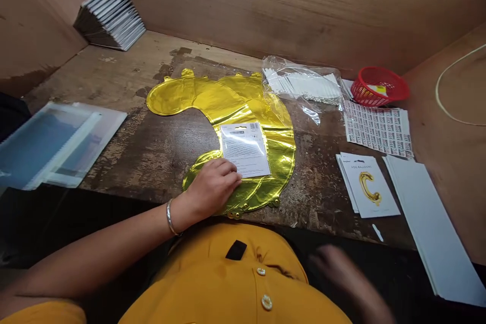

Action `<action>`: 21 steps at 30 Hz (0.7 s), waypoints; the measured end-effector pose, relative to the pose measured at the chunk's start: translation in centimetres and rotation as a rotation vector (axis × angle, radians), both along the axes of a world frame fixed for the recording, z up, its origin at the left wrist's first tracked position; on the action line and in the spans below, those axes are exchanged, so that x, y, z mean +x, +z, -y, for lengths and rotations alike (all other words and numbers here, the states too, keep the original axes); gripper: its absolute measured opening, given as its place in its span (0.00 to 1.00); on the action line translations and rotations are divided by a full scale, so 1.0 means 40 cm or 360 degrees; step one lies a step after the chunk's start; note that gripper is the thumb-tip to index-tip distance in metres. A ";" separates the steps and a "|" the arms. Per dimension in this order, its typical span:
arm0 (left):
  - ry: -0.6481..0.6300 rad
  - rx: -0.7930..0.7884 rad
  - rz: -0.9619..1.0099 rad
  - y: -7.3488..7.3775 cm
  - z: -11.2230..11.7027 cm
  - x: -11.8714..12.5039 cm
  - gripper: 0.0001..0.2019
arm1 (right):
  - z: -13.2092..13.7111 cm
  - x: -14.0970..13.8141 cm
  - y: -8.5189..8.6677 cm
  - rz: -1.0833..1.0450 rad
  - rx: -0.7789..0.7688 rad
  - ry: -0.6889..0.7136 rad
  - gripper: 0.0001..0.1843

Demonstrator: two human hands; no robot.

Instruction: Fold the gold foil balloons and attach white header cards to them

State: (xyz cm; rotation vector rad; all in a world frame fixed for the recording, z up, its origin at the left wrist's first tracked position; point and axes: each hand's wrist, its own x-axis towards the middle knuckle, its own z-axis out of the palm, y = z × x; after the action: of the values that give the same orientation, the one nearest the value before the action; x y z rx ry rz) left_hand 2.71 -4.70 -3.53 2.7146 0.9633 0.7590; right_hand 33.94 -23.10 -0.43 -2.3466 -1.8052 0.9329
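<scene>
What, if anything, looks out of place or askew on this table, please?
A small white piece lies alone by the near edge of the table, in front of the "C" balloon card, perhaps a stray scrap. The long white sheets seem to overhang that edge. Nothing looks spilled.

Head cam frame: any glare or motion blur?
Head view: right hand smeared, likely by motion, while left hand looks fairly sharp; also in head view: bright glare streaks on the gold foil and highlights on the clear plastic bag.
</scene>
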 end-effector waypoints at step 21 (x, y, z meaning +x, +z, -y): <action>0.0695 -0.0843 -0.0071 0.061 -0.073 -0.030 0.19 | -0.438 -0.245 -0.061 -0.0220 0.1099 0.0261 0.06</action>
State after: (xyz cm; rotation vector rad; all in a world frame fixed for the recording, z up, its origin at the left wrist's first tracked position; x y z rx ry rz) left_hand 1.53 -1.78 -1.09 2.0968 1.5389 0.4165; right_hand 24.13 -5.57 -2.88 -1.6922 -1.8820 0.3666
